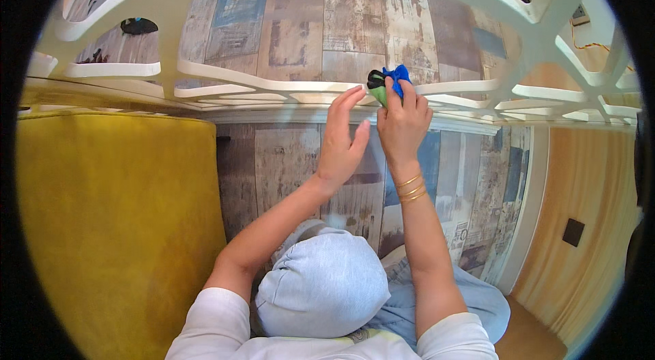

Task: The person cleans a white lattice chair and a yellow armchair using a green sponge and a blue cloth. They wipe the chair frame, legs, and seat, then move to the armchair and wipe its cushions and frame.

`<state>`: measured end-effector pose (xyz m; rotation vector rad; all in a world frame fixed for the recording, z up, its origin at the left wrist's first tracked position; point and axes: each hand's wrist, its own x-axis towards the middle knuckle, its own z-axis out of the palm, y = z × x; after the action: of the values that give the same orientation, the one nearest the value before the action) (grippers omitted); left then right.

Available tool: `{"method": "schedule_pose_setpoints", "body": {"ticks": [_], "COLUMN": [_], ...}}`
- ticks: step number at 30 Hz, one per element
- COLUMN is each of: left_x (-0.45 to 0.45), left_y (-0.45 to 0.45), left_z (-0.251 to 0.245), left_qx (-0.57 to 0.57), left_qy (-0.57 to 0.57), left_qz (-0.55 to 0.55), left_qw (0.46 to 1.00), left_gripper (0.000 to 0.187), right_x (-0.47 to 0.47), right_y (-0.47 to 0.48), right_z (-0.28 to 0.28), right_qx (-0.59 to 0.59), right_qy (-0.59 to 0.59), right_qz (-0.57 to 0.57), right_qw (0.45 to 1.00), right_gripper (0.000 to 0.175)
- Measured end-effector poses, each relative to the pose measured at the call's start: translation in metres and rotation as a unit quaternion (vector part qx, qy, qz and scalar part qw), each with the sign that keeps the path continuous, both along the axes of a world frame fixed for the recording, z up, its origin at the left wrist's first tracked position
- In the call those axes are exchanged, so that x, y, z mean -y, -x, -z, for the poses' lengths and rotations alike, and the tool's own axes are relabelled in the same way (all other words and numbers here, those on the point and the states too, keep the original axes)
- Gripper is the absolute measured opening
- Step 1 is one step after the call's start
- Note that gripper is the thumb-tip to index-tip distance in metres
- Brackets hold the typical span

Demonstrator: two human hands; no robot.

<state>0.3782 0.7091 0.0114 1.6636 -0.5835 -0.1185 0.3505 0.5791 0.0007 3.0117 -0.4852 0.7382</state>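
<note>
My right hand point(406, 127) grips a small bundle of what looks like soft material. Its blue part point(400, 77) sticks out past my fingers, and a green part with a black end point(377, 85) shows beside it; I cannot tell exactly what it is. This bundle is at the lower bar of a white lattice panel point(286, 85). To its left, my left hand point(342, 137) is held with fingers apart and nothing in it, its fingertips close to the same bar. Gold bangles point(412, 188) circle my right wrist.
A yellow upholstered seat point(117, 206) fills the left side. Wood-look flooring point(286, 165) lies below and beyond the lattice. On the right are a wood-grain panel point(588, 191) with a dark square plate point(573, 232) and, higher up, a wall socket point(580, 15) near a twisted cord point(588, 45).
</note>
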Motion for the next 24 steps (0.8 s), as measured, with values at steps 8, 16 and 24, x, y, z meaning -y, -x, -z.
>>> {"method": "schedule_pose_setpoints", "body": {"ticks": [8, 16, 24], "left_x": [-0.020, -0.094, -0.123], "left_y": [-0.023, -0.029, -0.048], "left_z": [0.015, -0.055, -0.090], "left_qx": [0.038, 0.155, 0.109], "left_qy": [-0.091, 0.045, 0.134], "left_qz": [-0.115, -0.229, -0.270], "left_qw": [0.988, 0.960, 0.947], "left_gripper": [0.042, 0.046, 0.056], "right_x": [-0.085, -0.143, -0.178], "right_y": [-0.024, -0.061, -0.104], "right_z": [0.027, -0.067, -0.095], "right_qx": [0.105, 0.216, 0.213], "right_qy": [-0.283, -0.417, -0.449], "right_qz": [-0.097, -0.279, -0.296], "right_qw": [0.948, 0.837, 0.816], "right_gripper": [0.039, 0.049, 0.051]}}
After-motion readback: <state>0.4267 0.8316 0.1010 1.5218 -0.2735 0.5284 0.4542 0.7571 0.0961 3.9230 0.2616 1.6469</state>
